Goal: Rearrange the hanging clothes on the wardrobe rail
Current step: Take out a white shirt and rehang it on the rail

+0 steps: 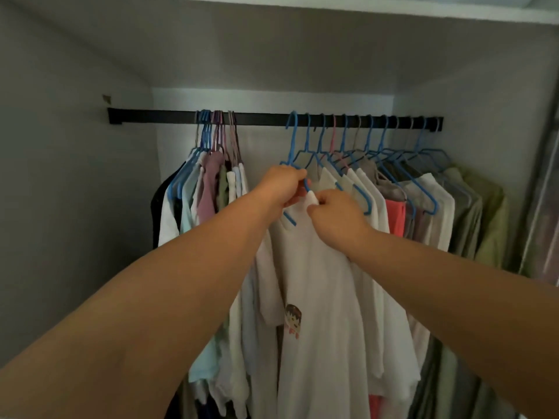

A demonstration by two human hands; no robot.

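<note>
Cotton, light and limp, is what the white T-shirt (314, 282) looks to be made of — best steered by its stiff blue hanger (292, 137) (hooked on the rail (169, 115) at 12 o'clock). The left hand (282, 184) is closed around the hanger's shoulder; at its 4 o'clock, the right hand (335, 216) is pinched on the collar — the shirt is hung directly below both.

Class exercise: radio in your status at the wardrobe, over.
Left hand gripping blue hanger. Right hand pinching white T-shirt collar. Hanger hooked on rail. Nothing blocking.
</note>
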